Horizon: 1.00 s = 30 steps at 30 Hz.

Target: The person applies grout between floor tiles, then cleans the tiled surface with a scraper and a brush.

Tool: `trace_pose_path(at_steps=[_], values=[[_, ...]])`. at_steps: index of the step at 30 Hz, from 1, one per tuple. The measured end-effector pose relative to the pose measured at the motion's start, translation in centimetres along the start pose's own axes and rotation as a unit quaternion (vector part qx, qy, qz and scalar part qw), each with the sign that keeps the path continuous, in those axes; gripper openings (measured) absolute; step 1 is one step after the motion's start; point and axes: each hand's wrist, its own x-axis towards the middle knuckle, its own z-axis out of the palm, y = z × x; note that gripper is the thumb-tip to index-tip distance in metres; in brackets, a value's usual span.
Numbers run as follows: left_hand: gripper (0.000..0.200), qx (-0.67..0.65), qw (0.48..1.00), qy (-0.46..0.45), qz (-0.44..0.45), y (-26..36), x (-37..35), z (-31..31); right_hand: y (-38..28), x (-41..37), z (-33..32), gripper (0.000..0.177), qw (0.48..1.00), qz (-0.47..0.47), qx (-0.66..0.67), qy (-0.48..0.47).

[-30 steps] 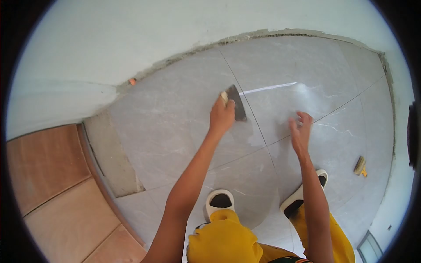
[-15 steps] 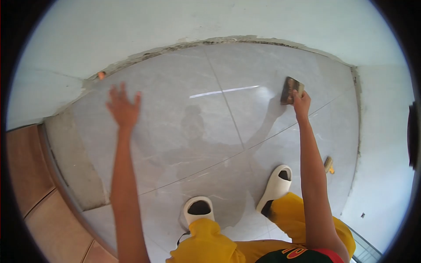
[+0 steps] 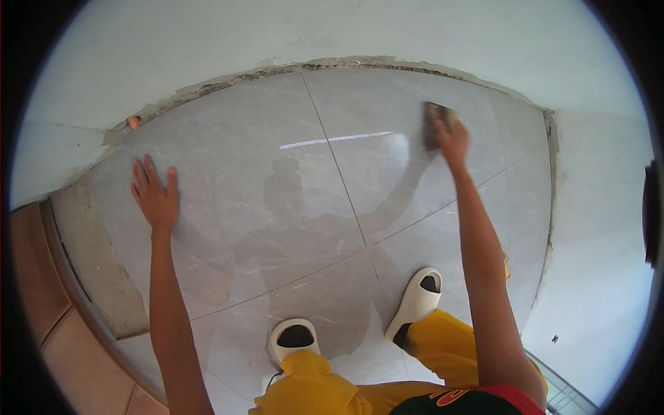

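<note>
My left hand (image 3: 156, 199) lies palm down on the grey floor tile (image 3: 235, 180), fingers spread, with nothing in it. At the far right of the tiles, my right hand (image 3: 454, 144) grips a flat rectangular block (image 3: 433, 124), dark with a tan side. Motion blurs the block, and its underside is hidden. It overlaps the tile surface, close to the reflection of my arm. Thin dark joints between the large tiles meet just ahead of my feet.
A rough, broken strip (image 3: 277, 69) runs along the wall base. Bare concrete (image 3: 104, 256) borders the tiles at left, beside brown tiled steps (image 3: 83, 353). An orange bit (image 3: 133, 122) sits by the left corner. A yellow object (image 3: 506, 265) peeks from behind my right forearm.
My left hand has come down flat onto the tile, further left. My right hand has shifted left and slightly up with the block, and the view has turned a little.
</note>
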Motion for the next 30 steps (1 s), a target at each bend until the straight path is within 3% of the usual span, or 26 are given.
trace_pose_path(at_steps=[3,5,8,9,10,11,12,13,15,18,19,20,21,22,24,25,26,28,30], values=[[0.075,0.021,0.999,0.027,-0.003,0.1,-3.9,0.4,5.0,1.0,-0.7,0.036,0.984,0.165,-0.035,0.061],[0.077,0.01,0.999,0.046,-0.005,1.4,-5.3,0.9,1.5,0.6,0.5,0.037,0.99,0.124,-0.006,0.072],[0.081,-0.032,0.999,-0.026,0.034,2.6,-7.1,-1.7,-9.0,-2.3,2.9,0.038,0.985,0.016,0.158,-0.066],[0.082,-0.032,0.996,-0.049,0.064,2.1,-7.8,-2.2,-9.3,-2.3,3.8,0.041,0.992,-0.112,0.064,-0.018],[0.081,-0.043,0.993,-0.068,0.091,1.2,-8.3,-3.3,-8.9,-1.4,4.0,0.042,0.991,-0.125,0.044,-0.03],[0.08,-0.046,0.992,-0.07,0.094,-0.1,-9.1,-4.0,-8.0,-0.5,3.7,0.044,0.99,-0.046,0.08,-0.105],[0.08,-0.055,0.991,-0.069,0.098,-1.3,-8.9,-4.2,-6.9,0.6,3.9,0.044,0.992,0.007,0.101,-0.074],[0.08,-0.067,0.99,-0.069,0.102,-2.4,-9.1,-4.2,-8.1,0.5,2.6,0.043,0.966,0.085,0.229,-0.082],[0.08,-0.052,0.995,-0.051,0.067,-4.3,-8.2,-3.3,-10.6,0.1,1.8,0.041,0.947,0.134,0.274,-0.101],[0.08,-0.019,0.999,-0.039,0.019,-4.9,-7.4,-2.3,-14.3,-1.5,4.2,0.042,0.942,0.028,0.302,-0.146],[0.079,-0.006,0.999,-0.036,0.002,-4.4,-7.5,-2.2,-15.9,-2.2,5.8,0.043,0.964,-0.017,0.23,-0.132],[0.079,-0.011,0.999,-0.04,0.004,-3.7,-7.7,-2.3,-18.5,-3.6,7.1,0.048,0.957,0.005,0.256,-0.134],[0.078,-0.016,0.999,-0.042,0.007,-2.5,-8.4,-2.6,-21.5,-4.9,7.7,0.053,0.978,-0.076,0.16,-0.11],[0.078,-0.021,0.999,-0.046,0.01,-1.5,-9.4,-2.9,-24.8,-6.6,9.1,0.053,0.969,-0.052,0.209,-0.122],[0.08,-0.096,0.992,-0.071,0.035,0.6,-11.5,-3.7,-32.0,-11.4,10.1,0.046,0.962,-0.069,0.21,-0.16],[0.081,-0.136,0.986,-0.084,0.049,1.5,-12.5,-4.2,-36.4,-14.3,8.4,0.038,0.96,-0.11,0.227,-0.118],[0.08,-0.248,0.963,-0.106,0.001,2.3,-13.1,-4.8,-38.5,-16.2,7.9,0.029,0.924,-0.121,0.318,-0.172],[0.079,-0.459,0.872,-0.144,-0.093,3.7,-13.4,-6.6,-41.5,-19.1,5.5,0.023,0.901,-0.054,0.353,-0.248],[0.067,-0.546,0.802,-0.168,-0.174,6.0,-12.4,-8.5,-41.8,-20.7,2.9,0.021,0.835,-0.027,0.4,-0.376]])
